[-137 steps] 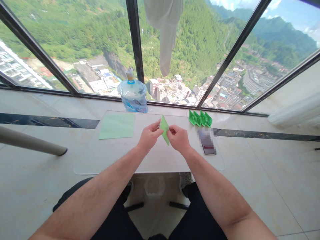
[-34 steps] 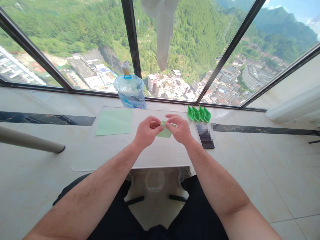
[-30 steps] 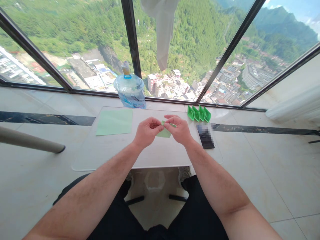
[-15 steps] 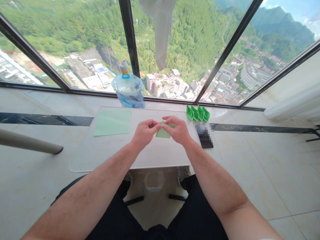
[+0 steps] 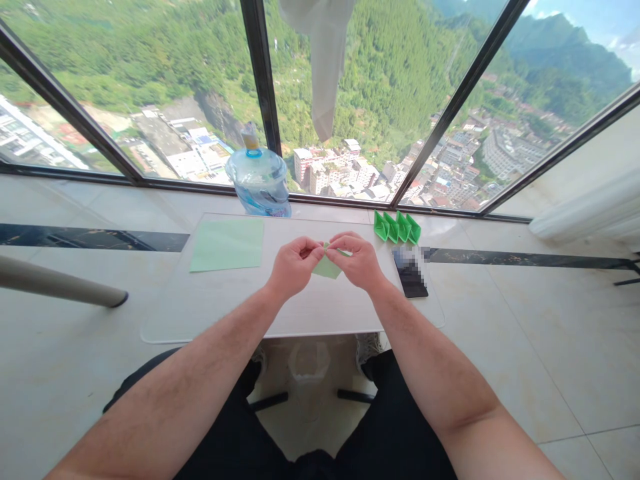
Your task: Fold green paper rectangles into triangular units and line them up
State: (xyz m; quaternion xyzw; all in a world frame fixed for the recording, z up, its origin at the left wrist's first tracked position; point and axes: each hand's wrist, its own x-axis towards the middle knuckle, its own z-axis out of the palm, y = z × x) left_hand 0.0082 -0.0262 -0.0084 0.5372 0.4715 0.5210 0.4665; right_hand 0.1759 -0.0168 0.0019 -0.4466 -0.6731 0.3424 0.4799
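A small folded piece of light green paper (image 5: 328, 269) is pinched between both hands above the middle of the white table (image 5: 220, 307). My left hand (image 5: 294, 265) grips its upper left part, thumb against fingers. My right hand (image 5: 356, 259) grips the upper right part, its fingers bent over the top. Thumbs and fingertips nearly meet and cover the paper's upper portion, so the folds there are hidden. Left of my hands lies a flat sheet of light green paper (image 5: 227, 245). Several green folded paper boats (image 5: 397, 228) stand in a row at the back right.
A phone (image 5: 413, 275) lies at the table's right side, partly pixelated. A large clear water bottle (image 5: 259, 181) stands behind the table by the window. A grey pole (image 5: 60, 283) reaches in from the left. My legs are beneath the table's near edge.
The folded green paper was held up as a narrow, upright diamond; now it hangs lower and more squarish between my fingertips. Over the last second my hands have barely shifted.
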